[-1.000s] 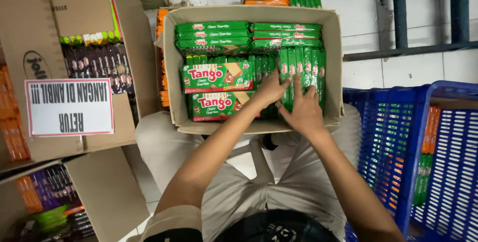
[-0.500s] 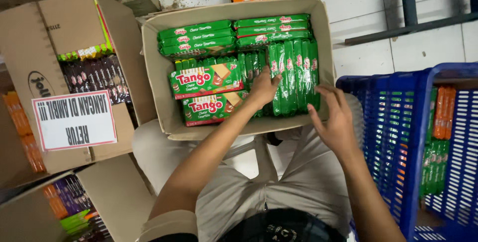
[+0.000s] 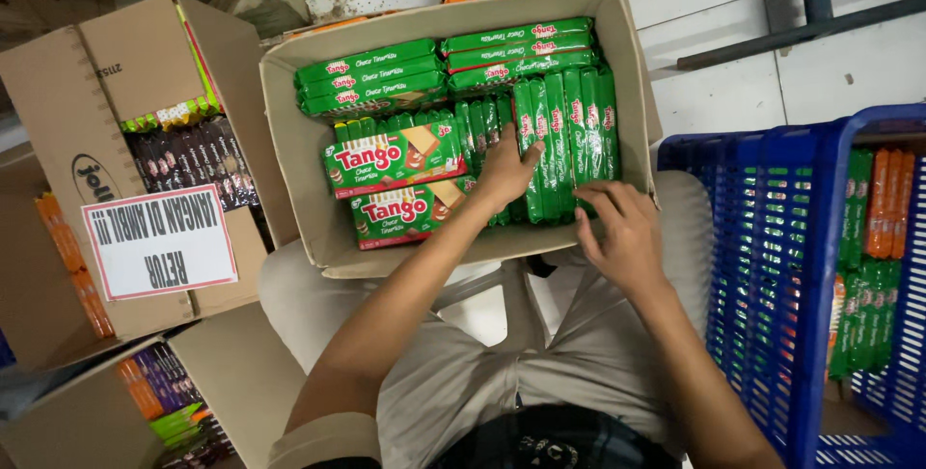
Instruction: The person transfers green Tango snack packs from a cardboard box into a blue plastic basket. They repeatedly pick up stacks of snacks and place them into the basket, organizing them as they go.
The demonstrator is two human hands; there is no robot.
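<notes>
Your left hand [image 3: 503,175] lay flat, fingers out, pressing on the upright row of green wafer packs [image 3: 564,141] in the cardboard box [image 3: 289,165] on your lap. It gripped nothing, just braced the row from its left side. Your right hand [image 3: 622,233] sat at the near right corner of the box, fingers curled loosely over the near ends of those same packs, touching but not closed on any one of them.

The upright row filled the right half of the box, tight against the right wall. Two flat green-and-red packs [image 3: 391,158] lay to the left of your left hand, and more green packs lay stacked flat along the far wall.

My read on doing it well:
- The upright row looked tightly packed. You'd have wanted the left palm as the stop and the right fingers squaring the near ends, rather than pushing both ways at once.
- Press on pack edges, not faces. Wafers probably crush easily.
- The box rested on your knees only, so downward force should have stayed light or it could tip toward you.

The blue plastic crate [image 3: 772,266] stood just right of your right knee, with green and orange packs in it.
</notes>
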